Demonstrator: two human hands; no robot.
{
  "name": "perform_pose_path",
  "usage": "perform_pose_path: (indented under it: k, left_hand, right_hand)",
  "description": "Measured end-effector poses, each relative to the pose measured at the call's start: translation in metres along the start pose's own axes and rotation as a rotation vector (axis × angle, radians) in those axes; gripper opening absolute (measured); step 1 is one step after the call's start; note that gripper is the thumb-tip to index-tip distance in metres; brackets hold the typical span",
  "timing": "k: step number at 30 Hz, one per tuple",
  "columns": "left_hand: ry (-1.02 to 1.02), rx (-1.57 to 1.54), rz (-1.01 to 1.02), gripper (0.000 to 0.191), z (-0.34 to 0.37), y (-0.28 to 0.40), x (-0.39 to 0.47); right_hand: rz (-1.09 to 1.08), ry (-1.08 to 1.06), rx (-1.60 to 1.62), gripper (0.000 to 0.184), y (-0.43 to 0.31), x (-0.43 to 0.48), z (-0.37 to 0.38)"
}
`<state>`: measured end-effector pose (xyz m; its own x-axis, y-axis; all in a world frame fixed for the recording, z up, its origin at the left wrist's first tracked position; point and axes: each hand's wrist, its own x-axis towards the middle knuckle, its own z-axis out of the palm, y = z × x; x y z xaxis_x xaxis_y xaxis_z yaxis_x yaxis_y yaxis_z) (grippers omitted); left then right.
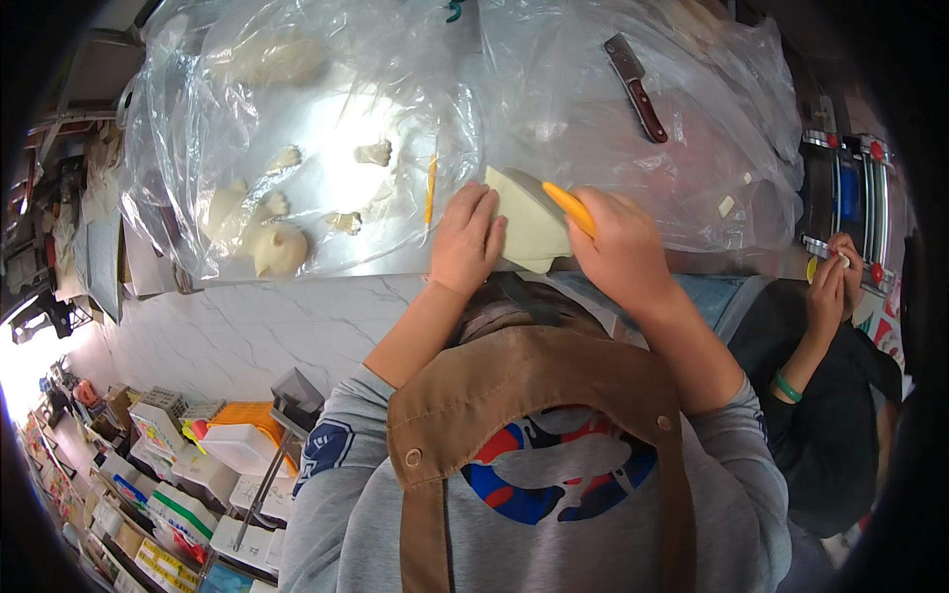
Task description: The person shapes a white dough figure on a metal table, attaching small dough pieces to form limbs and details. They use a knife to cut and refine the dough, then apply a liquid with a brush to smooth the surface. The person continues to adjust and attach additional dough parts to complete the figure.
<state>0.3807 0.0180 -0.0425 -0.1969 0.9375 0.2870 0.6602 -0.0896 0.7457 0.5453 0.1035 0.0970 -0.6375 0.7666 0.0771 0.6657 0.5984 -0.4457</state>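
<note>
A pale sheet of dough-like material (528,226) lies at the table's near edge, between my two hands. My left hand (465,233) rests palm down along the sheet's left side, with its fingers at that edge and the thumb apart. In my right hand (619,241) is a knife with a yellow handle (569,207). Its grey blade runs along the sheet's upper right edge; whether it cuts in cannot be told. A slim yellow modelling tool (431,189) lies left of my left hand.
Pale animal-shaped figure (280,248) and small paw-like pieces (374,153) lie left on clear plastic sheeting (178,96). A cleaver (636,89) lies back right, and pale scraps (726,206) nearer. At right, another person's hands (830,285) hold a small pale piece beside a metal roller machine (852,200).
</note>
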Motion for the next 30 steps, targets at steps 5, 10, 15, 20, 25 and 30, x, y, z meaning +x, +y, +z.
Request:
perform_pose_path:
  k: [5,10,15,20,25,30]
  left_hand:
    - [-0.035,0.037,-0.002,0.038,0.001,0.002,0.001]
    - [-0.052,0.076,0.014,0.042,0.003,0.002,0.003]
    - [-0.082,0.102,0.013,0.044,0.003,0.002,0.004]
    - [-0.084,0.118,0.015,0.046,0.003,0.002,0.005]
    - [-0.112,0.187,0.052,0.047,0.005,0.005,0.005]
    - [-0.152,0.230,0.113,0.048,0.004,0.007,0.003]
  right_hand:
    - [-0.022,-0.030,-0.016,0.017,0.002,0.011,0.028]
    - [-0.061,-0.054,-0.034,0.016,0.005,0.019,0.034]
    - [-0.072,-0.068,-0.027,0.017,0.005,0.023,0.036]
    - [-0.074,-0.120,-0.021,0.016,0.003,0.029,0.035]
    - [-0.053,-0.222,-0.047,0.015,0.004,0.040,0.037]
    - [-0.063,-0.255,-0.061,0.014,0.006,0.045,0.037]
